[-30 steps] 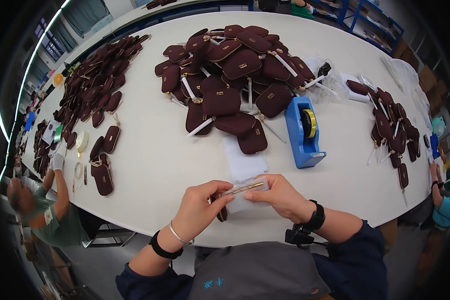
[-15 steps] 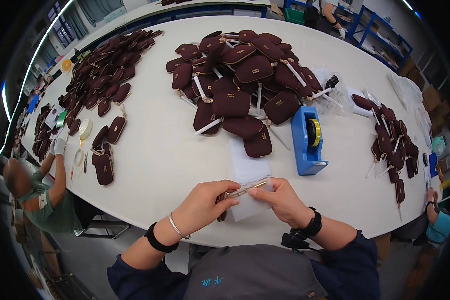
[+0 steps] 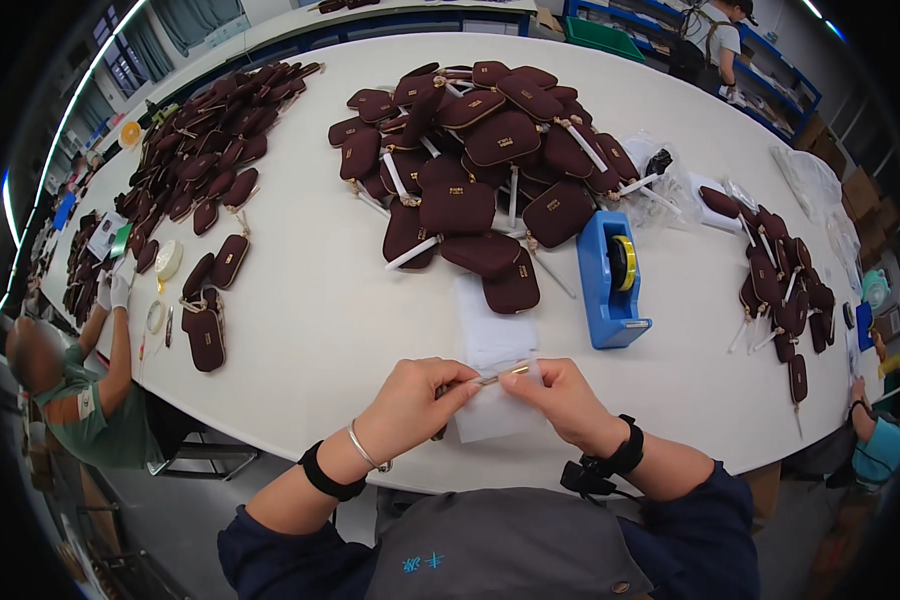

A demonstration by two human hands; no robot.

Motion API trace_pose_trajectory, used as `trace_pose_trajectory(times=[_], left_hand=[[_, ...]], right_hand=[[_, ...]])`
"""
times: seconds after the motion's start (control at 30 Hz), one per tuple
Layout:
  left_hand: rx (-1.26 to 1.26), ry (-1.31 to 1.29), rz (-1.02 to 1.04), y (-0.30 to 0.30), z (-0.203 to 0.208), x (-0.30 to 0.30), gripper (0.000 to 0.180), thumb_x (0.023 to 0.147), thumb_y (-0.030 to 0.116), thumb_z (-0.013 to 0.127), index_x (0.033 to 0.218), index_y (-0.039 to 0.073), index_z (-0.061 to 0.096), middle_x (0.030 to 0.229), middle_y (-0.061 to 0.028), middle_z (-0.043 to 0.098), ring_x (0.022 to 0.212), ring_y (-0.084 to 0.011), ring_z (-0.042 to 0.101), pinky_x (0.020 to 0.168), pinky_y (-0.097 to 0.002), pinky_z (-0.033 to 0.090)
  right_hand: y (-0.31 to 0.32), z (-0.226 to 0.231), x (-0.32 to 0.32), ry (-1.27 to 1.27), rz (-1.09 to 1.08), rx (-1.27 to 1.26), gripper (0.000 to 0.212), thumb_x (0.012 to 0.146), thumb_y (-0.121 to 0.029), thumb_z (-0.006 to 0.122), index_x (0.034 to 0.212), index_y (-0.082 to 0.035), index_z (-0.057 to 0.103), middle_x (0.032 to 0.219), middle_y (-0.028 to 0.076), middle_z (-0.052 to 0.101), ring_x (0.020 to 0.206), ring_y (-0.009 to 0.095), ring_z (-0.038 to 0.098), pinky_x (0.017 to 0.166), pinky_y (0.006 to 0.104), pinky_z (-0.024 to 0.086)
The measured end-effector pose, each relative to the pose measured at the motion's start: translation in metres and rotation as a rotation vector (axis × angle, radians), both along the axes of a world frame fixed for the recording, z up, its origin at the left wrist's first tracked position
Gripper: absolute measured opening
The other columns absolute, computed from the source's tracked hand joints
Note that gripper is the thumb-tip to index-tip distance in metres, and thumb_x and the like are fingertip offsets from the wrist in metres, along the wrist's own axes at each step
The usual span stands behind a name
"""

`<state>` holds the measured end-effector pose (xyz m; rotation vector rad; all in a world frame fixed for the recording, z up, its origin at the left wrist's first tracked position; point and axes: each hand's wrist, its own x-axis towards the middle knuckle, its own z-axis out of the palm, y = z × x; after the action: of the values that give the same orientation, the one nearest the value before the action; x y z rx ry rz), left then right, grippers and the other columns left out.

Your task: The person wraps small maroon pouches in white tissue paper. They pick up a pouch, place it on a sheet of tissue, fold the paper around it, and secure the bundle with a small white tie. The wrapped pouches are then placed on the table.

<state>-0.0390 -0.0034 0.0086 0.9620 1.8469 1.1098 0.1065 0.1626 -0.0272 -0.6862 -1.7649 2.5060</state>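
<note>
Left hand [image 3: 415, 396] and right hand [image 3: 570, 402] pinch a gold-tipped cord [image 3: 516, 370]; long axis pointing rightward.

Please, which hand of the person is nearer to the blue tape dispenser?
Right. The right hand is below and slightly left of the blue tape dispenser in the picture; the left hand is farther left.

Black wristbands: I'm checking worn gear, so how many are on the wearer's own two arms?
2: the left wristband, behind the left hand and silver bangle; the right wristband, behind the right hand. The navy sleeves could hide more.
</note>
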Motion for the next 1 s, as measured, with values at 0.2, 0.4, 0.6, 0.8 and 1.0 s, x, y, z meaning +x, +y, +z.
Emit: trace_pose_trajectory(times=[0.2, 0.4, 0.6, 0.8, 1.0], left_hand=[[0.042, 0.073, 0.023, -0.009, -0.005, -0.002, 0.020, 0.090, 0.013, 0.068, 0.100, -0.004, 0.070, 0.071, -0.0038, 0.067, 0.061, -0.0054, 0.055, 0.057, -0.0219, 0.047], [0.005, -0.093, 0.043, -0.014, 0.001, -0.009, 0.020, 0.091, 0.013, 0.067, 0.103, -0.003, 0.070, 0.073, -0.0027, 0.067, 0.064, -0.0049, 0.054, 0.057, -0.0216, 0.045], [0.071, -0.121, -0.017, -0.010, -0.006, -0.008, 0.020, 0.093, 0.013, 0.062, 0.102, -0.004, 0.068, 0.065, -0.0028, 0.062, 0.048, -0.0082, 0.056, 0.044, -0.0241, 0.045], [0.012, -0.095, -0.017, -0.014, -0.006, -0.009, 0.020, 0.092, 0.015, 0.066, 0.103, -0.002, 0.070, 0.073, -0.0028, 0.066, 0.063, -0.0040, 0.055, 0.056, -0.0218, 0.047], [0.069, -0.013, -0.090, -0.015, -0.004, -0.008, 0.019, 0.095, 0.017, 0.060, 0.103, 0.002, 0.069, 0.067, -0.0035, 0.064, 0.047, -0.0078, 0.057, 0.048, -0.0247, 0.047]], right_hand=[[0.023, -0.011, 0.010, 0.018, 0.085, 0.061, 0.029, 0.096, -0.025, 0.061, 0.092, 0.003, 0.070, 0.080, 0.004, 0.067, 0.078, 0.010, 0.060, 0.074, 0.0243, 0.047], [0.032, 0.014, -0.008, 0.494, 0.064, 1.178, 0.028, 0.081, -0.004, 0.067, 0.109, -0.001, 0.063, 0.103, 0.013, 0.066, 0.091, 0.026, 0.062, 0.080, 0.0341, 0.049], [0.034, 0.017, -0.022, 0.876, 0.292, 1.480, 0.037, 0.071, -0.002, 0.067, 0.108, -0.005, 0.062, 0.106, 0.011, 0.064, 0.099, 0.030, 0.059, 0.087, 0.0401, 0.047], [0.028, 0.020, -0.022, 0.891, 0.359, 1.396, 0.027, 0.070, 0.001, 0.066, 0.097, -0.003, 0.062, 0.100, 0.012, 0.065, 0.092, 0.030, 0.061, 0.081, 0.0395, 0.049], [0.020, 0.009, -0.025, 0.922, 0.224, 1.220, 0.030, 0.062, 0.006, 0.071, 0.089, -0.002, 0.061, 0.089, 0.013, 0.066, 0.078, 0.031, 0.063, 0.067, 0.0386, 0.051]])
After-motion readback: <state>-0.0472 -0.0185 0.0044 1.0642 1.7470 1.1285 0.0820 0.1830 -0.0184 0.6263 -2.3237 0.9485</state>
